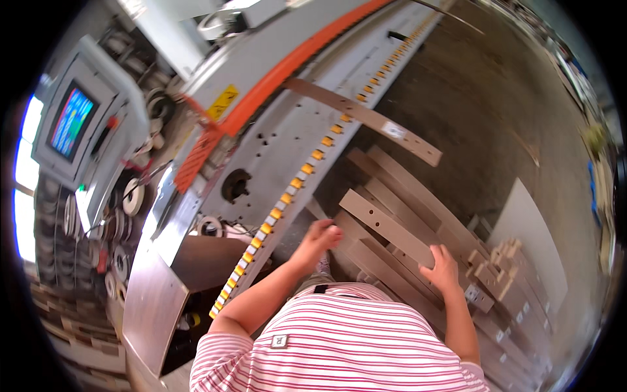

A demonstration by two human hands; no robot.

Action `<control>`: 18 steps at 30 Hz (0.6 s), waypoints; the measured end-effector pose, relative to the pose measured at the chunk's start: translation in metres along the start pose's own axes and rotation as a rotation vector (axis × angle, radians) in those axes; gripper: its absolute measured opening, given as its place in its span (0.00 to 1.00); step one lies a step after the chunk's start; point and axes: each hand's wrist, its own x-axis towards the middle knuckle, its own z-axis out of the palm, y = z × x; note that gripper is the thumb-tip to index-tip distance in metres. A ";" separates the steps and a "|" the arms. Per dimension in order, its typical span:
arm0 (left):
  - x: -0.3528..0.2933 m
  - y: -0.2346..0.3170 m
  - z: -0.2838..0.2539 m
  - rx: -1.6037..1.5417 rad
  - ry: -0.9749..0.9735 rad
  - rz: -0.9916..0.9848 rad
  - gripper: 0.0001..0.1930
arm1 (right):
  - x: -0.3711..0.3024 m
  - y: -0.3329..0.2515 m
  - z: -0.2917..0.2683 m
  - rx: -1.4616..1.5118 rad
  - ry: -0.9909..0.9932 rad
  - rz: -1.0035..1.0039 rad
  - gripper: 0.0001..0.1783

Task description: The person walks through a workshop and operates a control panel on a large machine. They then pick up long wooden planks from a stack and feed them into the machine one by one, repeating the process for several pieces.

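Observation:
My right hand grips the near right end of a narrow brown board with small dark holes. The board slants over a stack of similar strips, its other end reaching up and left. My left hand is beside the machine's edge, left of that board's far end and apart from it. Its fingers are loosely bent and apart, with nothing visible in them. A second brown strip, bearing a white label, lies across the machine's row of yellow rollers and sticks out over the floor.
The long grey machine with an orange guard runs from lower left to top. A control panel with a lit screen stands at left. Labelled board stacks and a pale sheet are on my right. Tape rolls hang at left.

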 end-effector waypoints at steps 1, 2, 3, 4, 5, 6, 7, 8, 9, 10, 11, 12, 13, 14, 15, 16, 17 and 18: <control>0.001 -0.001 0.006 -0.031 -0.053 0.015 0.36 | 0.006 -0.023 -0.004 0.038 -0.002 -0.063 0.30; -0.002 0.008 0.016 -0.085 -0.058 0.053 0.34 | 0.012 -0.045 -0.006 0.078 -0.004 -0.123 0.29; -0.002 0.014 0.020 -0.166 -0.041 0.102 0.32 | 0.019 -0.064 -0.002 0.118 -0.008 -0.184 0.29; 0.001 0.019 0.022 -0.246 -0.037 0.153 0.30 | 0.025 -0.076 0.007 0.122 -0.005 -0.261 0.31; 0.007 0.020 0.017 -0.315 0.095 0.129 0.22 | 0.031 -0.089 0.015 0.106 -0.023 -0.294 0.33; 0.011 0.023 0.005 -0.296 0.163 0.166 0.22 | 0.035 -0.100 0.021 0.088 -0.042 -0.327 0.35; 0.017 0.031 -0.007 -0.278 0.231 0.201 0.22 | 0.038 -0.104 0.024 0.086 -0.072 -0.325 0.36; 0.020 0.039 -0.023 -0.260 0.307 0.238 0.22 | 0.038 -0.109 0.027 0.085 -0.104 -0.331 0.37; 0.026 0.046 -0.042 -0.246 0.455 0.286 0.19 | 0.038 -0.113 0.030 0.082 -0.135 -0.334 0.38; 0.031 0.051 -0.072 -0.262 0.517 0.308 0.17 | 0.037 -0.112 0.032 0.078 -0.162 -0.342 0.38; 0.044 0.047 -0.111 -0.224 0.635 0.299 0.17 | 0.033 -0.109 0.031 0.072 -0.185 -0.342 0.38; 0.051 0.057 -0.132 -0.296 0.719 0.402 0.16 | 0.029 -0.104 0.030 0.063 -0.211 -0.332 0.37; 0.055 0.064 -0.163 -0.256 0.789 0.367 0.15 | 0.026 -0.101 0.029 0.053 -0.250 -0.292 0.37; 0.065 0.064 -0.192 -0.306 0.797 0.413 0.15 | 0.023 -0.100 0.031 0.057 -0.256 -0.297 0.37; 0.076 0.072 -0.203 -0.292 0.886 0.368 0.14 | 0.020 -0.098 0.032 0.060 -0.256 -0.288 0.37; 0.085 0.071 -0.221 -0.249 0.873 0.360 0.14 | 0.020 -0.098 0.034 0.067 -0.258 -0.290 0.37; 0.084 0.062 -0.251 -0.213 0.890 0.360 0.14 | 0.023 -0.108 0.038 0.116 -0.278 -0.318 0.38; 0.086 0.059 -0.268 -0.177 0.891 0.353 0.14 | 0.027 -0.116 0.041 0.120 -0.264 -0.342 0.38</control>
